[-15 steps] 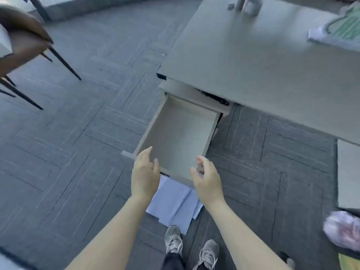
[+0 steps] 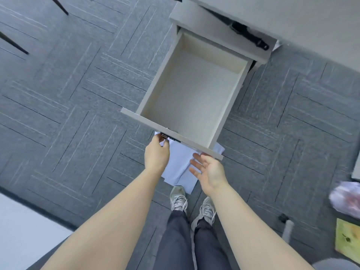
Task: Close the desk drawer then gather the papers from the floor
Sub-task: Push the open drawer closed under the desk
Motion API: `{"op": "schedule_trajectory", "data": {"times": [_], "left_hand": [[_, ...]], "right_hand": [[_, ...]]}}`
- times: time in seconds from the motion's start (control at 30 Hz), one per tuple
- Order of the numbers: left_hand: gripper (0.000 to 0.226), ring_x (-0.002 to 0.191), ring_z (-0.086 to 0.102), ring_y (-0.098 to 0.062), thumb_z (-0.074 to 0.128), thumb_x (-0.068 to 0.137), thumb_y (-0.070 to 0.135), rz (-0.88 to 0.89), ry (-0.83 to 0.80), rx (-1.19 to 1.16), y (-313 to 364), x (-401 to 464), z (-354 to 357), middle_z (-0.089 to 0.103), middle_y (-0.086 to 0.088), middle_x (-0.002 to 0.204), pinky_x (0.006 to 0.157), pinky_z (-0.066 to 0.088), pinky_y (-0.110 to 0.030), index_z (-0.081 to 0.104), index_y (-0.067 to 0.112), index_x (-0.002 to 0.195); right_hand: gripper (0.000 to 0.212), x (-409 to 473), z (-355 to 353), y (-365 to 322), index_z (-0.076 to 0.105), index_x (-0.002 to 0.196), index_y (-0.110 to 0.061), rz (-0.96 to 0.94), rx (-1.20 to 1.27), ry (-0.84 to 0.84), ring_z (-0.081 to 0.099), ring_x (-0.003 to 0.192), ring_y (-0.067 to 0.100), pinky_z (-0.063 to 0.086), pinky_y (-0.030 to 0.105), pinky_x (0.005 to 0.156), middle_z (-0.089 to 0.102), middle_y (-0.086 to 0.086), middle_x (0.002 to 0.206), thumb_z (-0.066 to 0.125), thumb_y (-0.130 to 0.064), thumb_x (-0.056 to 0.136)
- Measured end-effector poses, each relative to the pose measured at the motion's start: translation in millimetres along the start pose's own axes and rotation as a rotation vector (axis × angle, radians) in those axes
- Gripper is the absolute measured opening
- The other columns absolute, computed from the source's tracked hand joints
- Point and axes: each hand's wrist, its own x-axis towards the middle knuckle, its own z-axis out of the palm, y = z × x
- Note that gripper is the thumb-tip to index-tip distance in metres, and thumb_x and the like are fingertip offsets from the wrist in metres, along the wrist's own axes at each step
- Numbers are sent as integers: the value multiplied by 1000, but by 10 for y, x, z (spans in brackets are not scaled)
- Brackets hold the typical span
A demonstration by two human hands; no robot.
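The pale drawer (image 2: 194, 88) stands pulled far out of the cabinet under the desk (image 2: 311, 20), and it is empty. Its front panel (image 2: 136, 118) hangs over several white papers (image 2: 179, 162) lying spread on the grey carpet, partly hidden beneath it. My left hand (image 2: 156, 154) is at the front panel, fingers curled around the metal fitting near its middle. My right hand (image 2: 209, 172) hovers just below the panel's right end, palm up and fingers spread, holding nothing.
My shoes (image 2: 178, 197) stand just behind the papers. Dark chair legs (image 2: 13, 44) reach in at the top left. At the right edge sit a crumpled plastic bag (image 2: 345, 196) and a yellow-green board (image 2: 348, 238). A black cable clip (image 2: 251, 38) hangs under the desk.
The view has dropped closer over the drawer. Both hands have lowered from above the drawer's front edge to its face; the left has curled onto the fitting and the right has turned palm up.
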Motion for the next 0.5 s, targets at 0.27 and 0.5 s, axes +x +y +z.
{"op": "schedule_trajectory", "data": {"times": [0.27,0.5], "left_hand": [[24,97,63,-35,49,92,36,97,131,263,347,294,182,72,-7,107,70,39,-34,60,19,106],[33,87,65,-41,43,95,39,185,199,471,902,759,412,72,-18,96,68,44,-38,59,11,98]], "right_hand": [[24,193,48,-458,52,116,-6,-19,50,-18,60,108,30,52,36,72,62,16,122,40,-9,96],[16,459,83,-1162,56,93,-13,-39,-4,-71,62,105,29,52,35,73,65,15,117,41,-9,95]]}}
